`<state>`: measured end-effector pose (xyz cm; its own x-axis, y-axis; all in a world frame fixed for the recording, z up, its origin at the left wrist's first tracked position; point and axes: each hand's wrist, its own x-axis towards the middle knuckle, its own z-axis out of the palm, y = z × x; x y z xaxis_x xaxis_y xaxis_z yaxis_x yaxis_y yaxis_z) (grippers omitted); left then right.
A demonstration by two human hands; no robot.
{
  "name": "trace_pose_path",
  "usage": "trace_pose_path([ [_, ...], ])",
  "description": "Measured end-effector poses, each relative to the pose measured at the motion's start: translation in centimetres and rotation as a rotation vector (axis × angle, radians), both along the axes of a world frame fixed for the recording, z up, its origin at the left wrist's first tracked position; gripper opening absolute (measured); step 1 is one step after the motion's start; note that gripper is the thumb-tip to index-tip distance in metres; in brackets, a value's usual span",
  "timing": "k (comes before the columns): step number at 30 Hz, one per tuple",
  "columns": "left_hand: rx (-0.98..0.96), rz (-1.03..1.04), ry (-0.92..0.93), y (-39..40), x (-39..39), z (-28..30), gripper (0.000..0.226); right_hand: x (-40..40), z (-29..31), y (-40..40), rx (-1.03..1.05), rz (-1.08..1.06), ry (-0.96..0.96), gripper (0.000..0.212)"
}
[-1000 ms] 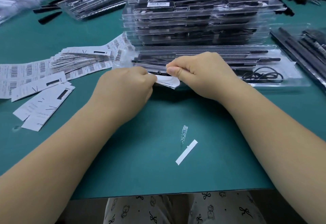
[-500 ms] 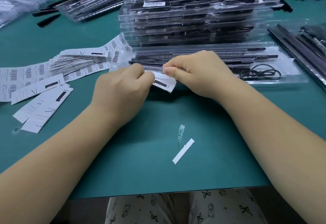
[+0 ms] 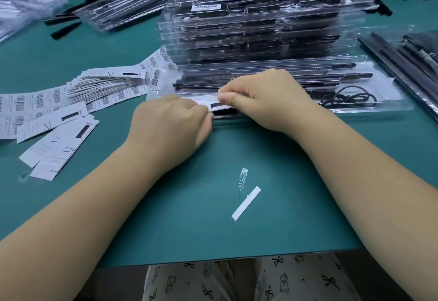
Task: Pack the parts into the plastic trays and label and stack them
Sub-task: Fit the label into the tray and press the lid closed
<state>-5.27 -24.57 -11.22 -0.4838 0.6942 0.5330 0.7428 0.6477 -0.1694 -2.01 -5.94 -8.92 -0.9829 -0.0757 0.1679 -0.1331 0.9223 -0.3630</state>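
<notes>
Both hands meet at the near edge of a clear plastic tray (image 3: 369, 101) that lies on the green counter (image 3: 180, 217), just in front of the stack of filled trays (image 3: 256, 27). The right hand (image 3: 265, 101) pinches a small white label (image 3: 219, 105) between thumb and forefinger, its grip closed on the label's right end; the left hand (image 3: 170, 122) has its fingers curled at the label's left end, and appears to pinch that end or its backing, though the fingertips are hidden behind the knuckles. The label looks like thin paper: almost weightless, limp, easily creased, and, if it is an adhesive one as the backing strip (image 3: 246, 203) lying nearer on the counter suggests, likely to stick to skin or fold onto itself. It is best held by its very ends or edges, taut between the two hands, and lowered flat before pressing. The tray itself looks light, thin-walled and springy, probably slick to the touch; it holds long black parts (image 3: 279, 80) and a coiled black cord (image 3: 348, 97) that could shift if it tips. For stacking, I would take it by both long rims and keep it level. More loose labels (image 3: 59, 144) lie well to the left, near a fanned heap of barcode sheets (image 3: 99, 84).
</notes>
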Motion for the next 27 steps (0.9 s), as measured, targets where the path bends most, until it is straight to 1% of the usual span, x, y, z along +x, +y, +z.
trace_pose_path([
  [3, -0.050, -0.001, -0.058, 0.0, 0.6, 0.2, 0.044, 0.0, -0.1, 0.1, -0.019, -0.008, 0.006, 0.030],
  [5, 0.001, -0.028, -0.063, -0.1, 0.4, 0.3, 0.042, -0.1, -0.2, 0.2, -0.018, -0.014, 0.006, 0.032],
  [7, 0.115, -0.099, -0.064, -0.5, 0.1, 0.5, 0.033, -0.1, -0.4, 0.2, 0.009, -0.015, 0.011, 0.033],
  [9, 0.289, -0.152, -0.129, -0.9, -0.3, 1.0, 0.018, -0.2, -0.4, 0.3, 0.039, -0.010, 0.016, 0.035],
  [11, 0.480, -0.135, -0.292, -1.7, -1.1, 1.7, 0.005, -0.3, -0.4, 0.3, 0.065, -0.002, 0.007, 0.037],
  [12, 0.522, -0.089, -0.382, -2.0, -1.7, 1.9, 0.007, -0.4, -0.4, 0.3, 0.078, -0.002, 0.002, 0.038],
  [13, 0.498, -0.035, -0.450, -2.3, -2.4, 1.9, 0.015, -0.4, -0.4, 0.4, 0.086, -0.004, -0.001, 0.040],
  [15, 0.366, 0.048, -0.542, -2.9, -3.6, 1.5, 0.028, -0.3, -0.4, 0.4, 0.080, -0.008, -0.004, 0.043],
  [17, 0.292, 0.050, -0.609, -3.1, -3.9, 1.5, 0.030, -0.2, -0.4, 0.4, 0.079, -0.008, -0.007, 0.046],
  [19, 0.261, 0.018, -0.628, -3.3, -3.9, 1.6, 0.030, -0.2, -0.4, 0.4, 0.072, -0.011, -0.012, 0.045],
  [22, 0.266, -0.014, -0.633, -3.8, -4.0, 2.2, 0.033, 0.0, -0.4, 0.5, -0.001, -0.032, -0.019, 0.040],
  [25, 0.238, -0.004, -0.541, -4.0, -4.1, 2.1, 0.036, 0.1, -0.2, 0.6, -0.052, -0.031, -0.002, 0.034],
  [27, 0.223, -0.001, -0.496, -3.8, -4.1, 1.8, 0.032, 0.2, -0.1, 0.4, -0.047, -0.030, 0.005, 0.033],
])
